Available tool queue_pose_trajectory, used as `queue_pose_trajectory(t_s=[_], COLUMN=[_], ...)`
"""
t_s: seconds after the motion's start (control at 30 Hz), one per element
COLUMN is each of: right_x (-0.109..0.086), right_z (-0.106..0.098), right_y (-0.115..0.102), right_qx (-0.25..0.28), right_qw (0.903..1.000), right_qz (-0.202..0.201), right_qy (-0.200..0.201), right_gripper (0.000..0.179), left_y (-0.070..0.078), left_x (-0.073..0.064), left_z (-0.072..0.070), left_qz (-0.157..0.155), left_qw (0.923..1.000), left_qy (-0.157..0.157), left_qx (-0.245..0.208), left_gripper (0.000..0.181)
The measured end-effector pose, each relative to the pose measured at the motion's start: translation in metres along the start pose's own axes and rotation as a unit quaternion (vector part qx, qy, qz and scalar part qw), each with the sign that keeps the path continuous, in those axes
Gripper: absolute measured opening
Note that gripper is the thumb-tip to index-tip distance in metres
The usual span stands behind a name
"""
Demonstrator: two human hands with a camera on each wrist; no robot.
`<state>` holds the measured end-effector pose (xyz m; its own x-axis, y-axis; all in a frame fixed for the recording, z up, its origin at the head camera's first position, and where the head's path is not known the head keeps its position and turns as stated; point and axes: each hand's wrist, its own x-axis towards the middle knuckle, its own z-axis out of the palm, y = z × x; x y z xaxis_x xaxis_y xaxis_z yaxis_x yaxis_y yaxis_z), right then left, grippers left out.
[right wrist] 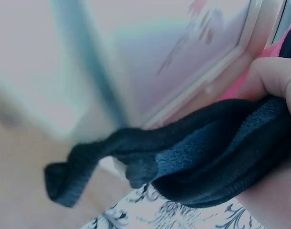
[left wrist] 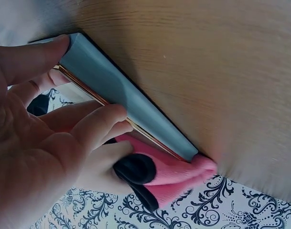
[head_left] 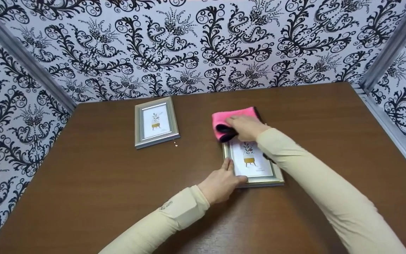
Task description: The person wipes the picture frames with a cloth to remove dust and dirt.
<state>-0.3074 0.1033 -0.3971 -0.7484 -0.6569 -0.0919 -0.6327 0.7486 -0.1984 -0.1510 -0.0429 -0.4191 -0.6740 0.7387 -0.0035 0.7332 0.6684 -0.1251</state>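
A picture frame (head_left: 278, 176) with a silver-gold border and a potted-plant print lies on the table right of centre. At its near left corner, my left hand (head_left: 220, 183) holds it, thumb on the near edge and fingers along the left side. The left wrist view shows those fingers (left wrist: 104, 119) against the frame's grey side (left wrist: 121, 90). My right hand (head_left: 246, 127) grips a folded pink cloth (head_left: 236, 113) over the frame's far end, covering that part. In the right wrist view the cloth's black edging (right wrist: 198, 117) hangs loosely close to the glass.
A second, similar picture frame (head_left: 139, 128) lies farther left on the brown wooden table (head_left: 100, 176). Small white bits (head_left: 176, 144) are beside its near right corner. Patterned walls (head_left: 174, 46) with metal corner strips (head_left: 393, 46) enclose the table's back and sides.
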Motion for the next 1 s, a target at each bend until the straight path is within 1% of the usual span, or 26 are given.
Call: queue_pose_trajectory(t_s=[0.1,0.23,0.37,0.53,0.67,0.77,0.9,1.0], right_x=[0.004,0.004,-0.004,-0.023,-0.038,-0.045,-0.051,-0.054], right_z=[0.003,0.003,-0.002,-0.009,-0.010,-0.010,-0.010,-0.010], right_y=[-0.006,-0.004,0.009,0.033,0.050,0.057,0.057,0.046], right_qx=[-0.003,-0.004,0.008,0.018,0.015,0.019,0.017,0.018], right_qw=[0.9998,0.9996,0.9998,0.9996,0.9993,0.9987,0.9978,0.9975], right_qz=[-0.019,-0.023,-0.005,0.016,0.024,0.027,0.033,0.032], right_qy=[0.007,0.016,0.016,0.015,0.025,0.039,0.055,0.061], right_gripper=[0.063,0.056,0.045,0.043,0.039,0.034,0.028,0.030], left_y=[0.000,0.002,0.004,0.004,0.003,0.002,0.002,0.002], left_x=[0.000,0.000,0.001,0.000,-0.001,-0.001,0.000,0.000], left_z=[0.000,-0.001,-0.003,-0.004,-0.004,-0.003,-0.002,0.000], left_qz=[0.002,0.005,0.004,0.005,0.005,0.002,-0.002,-0.004], left_qw=[1.0000,0.9998,0.9994,0.9989,0.9989,0.9995,0.9998,0.9998], left_qy=[0.002,0.011,0.017,0.024,0.026,0.019,0.013,0.014], left_qx=[0.002,0.017,0.030,0.039,0.038,0.025,0.013,0.012], left_gripper=[0.029,0.028,0.026,0.024,0.022,0.023,0.023,0.024])
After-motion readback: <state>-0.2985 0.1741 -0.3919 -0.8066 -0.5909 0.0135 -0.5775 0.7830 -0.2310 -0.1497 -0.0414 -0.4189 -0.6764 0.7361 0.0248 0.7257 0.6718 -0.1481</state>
